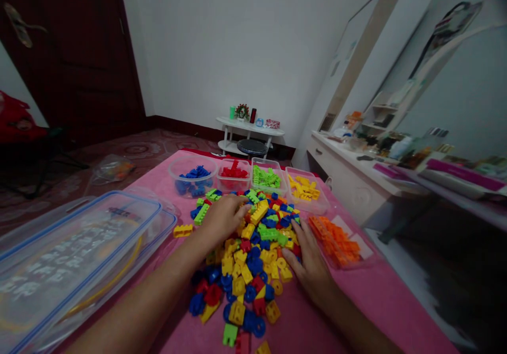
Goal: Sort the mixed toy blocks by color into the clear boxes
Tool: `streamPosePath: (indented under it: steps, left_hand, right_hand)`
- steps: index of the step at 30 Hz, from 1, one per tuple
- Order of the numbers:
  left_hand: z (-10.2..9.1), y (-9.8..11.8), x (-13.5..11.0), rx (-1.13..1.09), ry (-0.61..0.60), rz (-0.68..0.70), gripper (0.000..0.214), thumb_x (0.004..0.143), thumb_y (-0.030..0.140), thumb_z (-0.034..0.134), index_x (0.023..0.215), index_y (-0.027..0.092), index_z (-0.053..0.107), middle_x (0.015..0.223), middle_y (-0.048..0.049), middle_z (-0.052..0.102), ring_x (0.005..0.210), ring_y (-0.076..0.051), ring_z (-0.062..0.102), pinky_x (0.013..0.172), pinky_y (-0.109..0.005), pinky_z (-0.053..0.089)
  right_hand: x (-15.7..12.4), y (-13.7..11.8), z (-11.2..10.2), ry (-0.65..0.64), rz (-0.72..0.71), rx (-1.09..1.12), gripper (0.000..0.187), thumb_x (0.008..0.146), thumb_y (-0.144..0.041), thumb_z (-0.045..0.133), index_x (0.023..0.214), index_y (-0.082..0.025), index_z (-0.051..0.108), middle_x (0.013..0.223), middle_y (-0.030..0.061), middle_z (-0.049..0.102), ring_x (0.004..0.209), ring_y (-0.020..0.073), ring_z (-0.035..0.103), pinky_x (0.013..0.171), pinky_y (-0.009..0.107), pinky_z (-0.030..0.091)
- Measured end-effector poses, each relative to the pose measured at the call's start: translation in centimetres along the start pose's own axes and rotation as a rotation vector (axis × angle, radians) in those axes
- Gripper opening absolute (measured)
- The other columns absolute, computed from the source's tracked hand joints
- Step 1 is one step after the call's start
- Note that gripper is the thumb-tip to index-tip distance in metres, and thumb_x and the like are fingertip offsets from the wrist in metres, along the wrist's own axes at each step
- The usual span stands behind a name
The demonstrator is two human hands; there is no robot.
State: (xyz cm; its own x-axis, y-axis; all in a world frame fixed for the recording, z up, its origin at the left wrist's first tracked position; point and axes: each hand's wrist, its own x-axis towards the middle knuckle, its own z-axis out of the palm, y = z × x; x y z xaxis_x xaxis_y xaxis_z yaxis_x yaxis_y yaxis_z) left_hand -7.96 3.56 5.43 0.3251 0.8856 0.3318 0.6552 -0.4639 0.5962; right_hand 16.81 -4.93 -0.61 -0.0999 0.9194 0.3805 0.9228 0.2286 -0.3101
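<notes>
A heap of mixed toy building bricks (249, 259) in yellow, blue, green and red lies on the pink tabletop. My left hand (225, 216) rests over the heap's far left part, fingers bent and thumb apart; its fingertips are partly hidden, and I see no brick held. On the right edge of the heap lies my right hand (311, 261), fingers spread, touching bricks. Between the hands sit a long yellow brick (260, 212) and a green brick (269, 233). A single yellow brick (182, 231) lies left of the heap, by my left wrist.
Behind the heap stand clear tubs of blue pieces (194, 179), red pieces (234, 171), green pieces (266, 177) and yellow pieces (304, 187). Orange pieces (336, 240) fill a container at right. A blue-rimmed plastic lid (152, 206) lies left, the white dresser (348, 185) right.
</notes>
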Motion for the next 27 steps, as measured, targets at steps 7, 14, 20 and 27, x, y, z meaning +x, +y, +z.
streamPosePath:
  steps: [7, 14, 20, 27]
  left_hand:
    - [-0.4, -2.2, 0.4, -0.006, -0.052, -0.061, 0.03, 0.074, 0.02, 0.056, 0.1, 0.025, 0.071, 0.107, -0.0077, 0.069, 0.103, -0.027, 0.059, 0.091, -0.035, 0.04]
    - [-0.1, -2.9, -0.1, 0.057, -0.081, -0.046, 0.041, 0.065, 0.021, 0.068, 0.106, 0.026, 0.067, 0.108, -0.0085, 0.067, 0.106, -0.028, 0.056, 0.091, -0.035, 0.039]
    - [0.3, -2.8, 0.4, 0.099, -0.067, -0.034, 0.025, 0.068, 0.021, 0.067, 0.092, 0.024, 0.069, 0.09, -0.0051, 0.07, 0.088, -0.023, 0.061, 0.078, -0.031, 0.042]
    - [0.6, -2.9, 0.1, 0.107, -0.075, 0.06, 0.035, 0.068, 0.016, 0.066, 0.103, 0.023, 0.066, 0.103, -0.0058, 0.067, 0.099, -0.023, 0.056, 0.089, -0.032, 0.04]
  right_hand:
    - [5.2, -5.4, 0.7, -0.103, -0.05, 0.096, 0.05, 0.091, -0.044, 0.041, 0.136, -0.022, 0.044, 0.145, 0.0117, 0.037, 0.135, 0.0268, 0.032, 0.109, 0.053, 0.022]
    - [9.7, -8.1, 0.0, -0.214, -0.118, 0.03, 0.033, 0.077, -0.026, 0.061, 0.11, -0.024, 0.065, 0.136, 0.0117, 0.047, 0.125, 0.0291, 0.045, 0.102, 0.049, 0.031]
    - [11.0, -7.2, -0.4, -0.149, -0.103, 0.111, 0.018, 0.075, -0.02, 0.057, 0.088, -0.019, 0.069, 0.109, 0.0081, 0.064, 0.105, 0.0223, 0.058, 0.09, 0.034, 0.042]
    - [10.5, -5.3, -0.7, -0.114, -0.06, 0.14, 0.034, 0.073, -0.02, 0.059, 0.106, -0.018, 0.065, 0.108, 0.0077, 0.067, 0.102, 0.0222, 0.06, 0.088, 0.033, 0.043]
